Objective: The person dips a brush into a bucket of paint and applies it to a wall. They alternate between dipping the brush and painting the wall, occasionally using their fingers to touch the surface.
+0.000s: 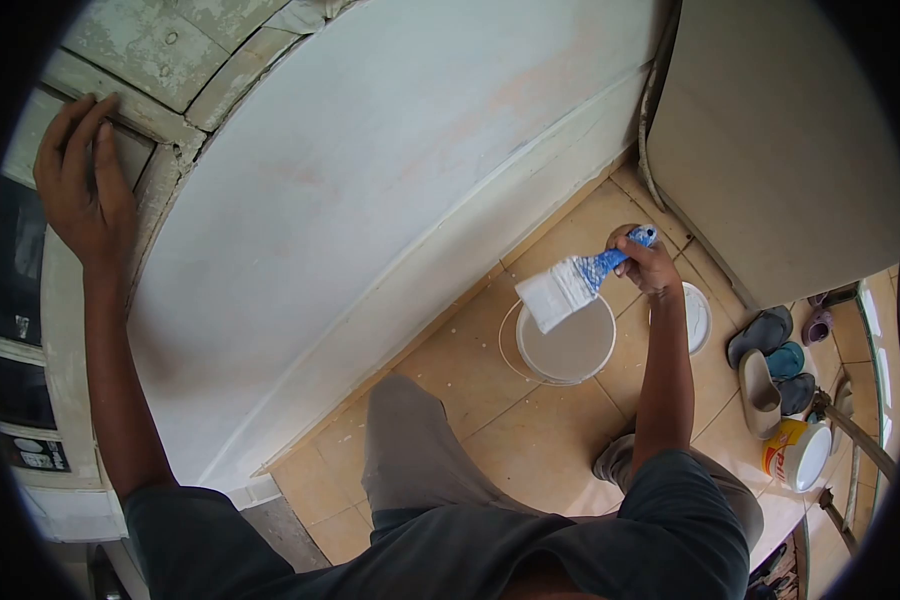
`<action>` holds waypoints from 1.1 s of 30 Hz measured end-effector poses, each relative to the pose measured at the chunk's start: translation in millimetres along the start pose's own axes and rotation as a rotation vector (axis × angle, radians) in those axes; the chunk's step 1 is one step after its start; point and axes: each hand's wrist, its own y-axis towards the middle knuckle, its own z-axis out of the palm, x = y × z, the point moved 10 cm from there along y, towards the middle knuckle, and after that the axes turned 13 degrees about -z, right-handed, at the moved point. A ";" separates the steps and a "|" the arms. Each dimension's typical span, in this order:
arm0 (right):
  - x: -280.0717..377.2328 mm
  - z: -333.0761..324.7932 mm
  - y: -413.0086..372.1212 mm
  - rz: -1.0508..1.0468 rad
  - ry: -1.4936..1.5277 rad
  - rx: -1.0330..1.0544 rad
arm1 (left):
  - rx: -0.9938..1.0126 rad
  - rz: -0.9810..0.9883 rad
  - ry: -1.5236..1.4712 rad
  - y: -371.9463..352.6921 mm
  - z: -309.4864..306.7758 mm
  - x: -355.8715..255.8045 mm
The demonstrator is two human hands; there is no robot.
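Note:
My right hand [647,262] is closed around the blue, paint-spattered handle of a wide paintbrush [558,294]. White paint coats its bristles, which point left and down above a white bucket [567,345] on the floor. Inside the bucket is pale liquid, and its thin wire handle hangs to the left. My left hand [85,185] rests with its fingers apart against the worn, peeling wooden frame [170,150] at the upper left. Between my hands stretches a white-painted wall [370,180] with faint pinkish patches.
A round white lid [692,318] lies right of the bucket. Several shoes [762,395] and a yellow-and-white tub [798,453] stand farther right. A large grey panel [770,140] rises at the upper right. White specks dot the tiled floor [530,435].

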 end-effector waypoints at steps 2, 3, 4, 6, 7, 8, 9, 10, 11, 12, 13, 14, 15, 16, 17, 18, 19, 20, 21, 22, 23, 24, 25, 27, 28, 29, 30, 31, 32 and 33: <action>27.0 32.6 19.9 -0.117 0.156 -0.040 | -0.007 -0.003 0.015 0.6 -0.8 -0.9; 39.7 49.0 28.6 -0.173 0.179 -0.056 | -0.011 -0.002 0.020 1.2 -1.4 -1.8; 51.3 64.3 37.4 -0.233 0.202 -0.071 | -0.009 0.004 0.012 1.5 -1.7 -3.5; 66.9 94.4 54.4 -0.338 0.164 -0.066 | -0.027 -0.004 -0.019 2.2 -3.1 -5.3; 75.5 102.8 59.9 -0.388 0.144 -0.063 | -0.034 -0.009 -0.034 1.7 -3.7 -5.6; 87.5 106.7 62.2 -0.456 0.018 -0.058 | -0.027 -0.012 -0.040 1.3 -3.0 -5.3; 100.0 110.8 64.1 -0.522 -0.110 -0.054 | -0.029 -0.008 -0.035 1.2 -3.3 -6.4; 112.4 113.9 66.6 -0.586 -0.239 -0.049 | -0.031 -0.005 -0.029 1.2 -3.6 -6.8; 126.6 103.1 66.5 -0.655 -0.331 -0.120 | -0.033 -0.004 -0.024 1.0 -3.6 -6.8; 140.2 86.6 64.0 -0.718 -0.426 -0.191 | -0.024 -0.009 -0.031 0.2 -2.4 -4.6; 152.3 72.1 61.7 -0.777 -0.523 -0.261 | -0.018 -0.016 -0.034 -0.2 -1.6 -3.5; 162.1 58.3 62.4 -0.822 -0.537 -0.330 | -0.014 -0.026 -0.036 -0.9 -0.9 -2.6; 172.1 44.6 63.5 -0.868 -0.554 -0.398 | -0.010 -0.038 -0.039 -1.4 0.2 -1.7; 180.3 35.3 62.7 -0.913 -0.571 -0.466 | -0.009 -0.035 -0.036 -2.3 0.5 -1.9; 188.1 33.8 60.4 -0.973 -0.629 -0.509 | -0.010 -0.030 -0.031 -2.7 0.7 -1.7; 194.1 33.4 57.1 -1.032 -0.686 -0.554 | -0.009 -0.024 -0.026 -2.1 1.6 -1.6; 197.9 34.3 52.1 -1.087 -0.742 -0.598 | -0.010 -0.029 -0.029 -1.3 2.0 -1.5; 191.8 35.7 51.1 -1.100 -0.736 -0.606 | -0.008 -0.034 -0.031 -1.4 1.9 -2.3; 180.4 40.5 50.8 -1.113 -0.731 -0.610 | -0.004 -0.042 -0.031 -2.0 1.9 -2.5; 170.7 48.3 49.8 -1.128 -0.723 -0.611 | -0.007 -0.036 -0.039 -2.4 0.6 -3.2; 158.6 72.6 47.2 -1.094 -0.728 -0.544 | -0.009 -0.029 -0.045 -2.0 0.7 -3.4; 140.7 95.9 43.1 -1.055 -0.693 -0.477 | -0.009 -0.022 -0.049 -1.5 0.3 -3.2; 131.5 122.6 31.0 -1.072 -0.670 -0.405 | -0.007 -0.018 -0.038 -1.3 -0.1 -3.1; 110.8 166.4 7.5 -1.093 -0.625 -0.299 | 0.000 -0.009 -0.020 -1.4 0.6 -4.8; 100.0 189.8 -1.8 -1.094 -0.615 -0.192 | -0.001 -0.011 -0.022 -1.4 0.6 -5.5; 90.7 211.8 -11.0 -1.095 -0.604 -0.085 | -0.003 -0.014 -0.026 -1.2 0.6 -6.4; 88.3 234.0 -23.1 -1.090 -0.624 0.002 | -0.004 -0.016 -0.030 -1.5 0.0 -6.8; 86.6 250.4 -31.5 -1.082 -0.642 0.087 | 0.002 -0.012 -0.017 -2.1 0.2 -6.0; 84.2 248.2 -34.5 -1.085 -0.605 0.073 | 0.009 -0.006 -0.007 -2.3 0.8 -4.4; 81.3 244.3 -37.2 -1.090 -0.571 0.056 | 0.013 0.000 0.002 -2.1 1.9 -3.7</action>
